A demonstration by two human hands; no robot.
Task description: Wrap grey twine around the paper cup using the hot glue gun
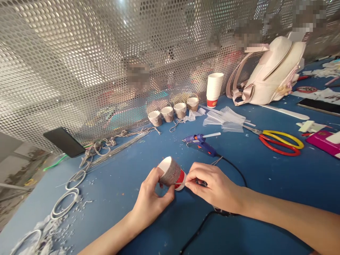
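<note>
My left hand grips a tilted paper cup from the left, its thumb and fingers round the side. Grey-brown cord is wound round the cup's upper part, while a red and white band still shows at the base. On the right, my right hand pinches a strand of cord that runs to the cup; more of the strand hangs beneath this hand. Just beyond lies a blue hot glue gun with a clear glue stick in its back and a black cable.
Several small cord-wrapped cups line the mesh wall, beside a stack of paper cups. Scissors, white mesh strips and a pale backpack are to the right. Leftward are a phone, tangled cord and white rings.
</note>
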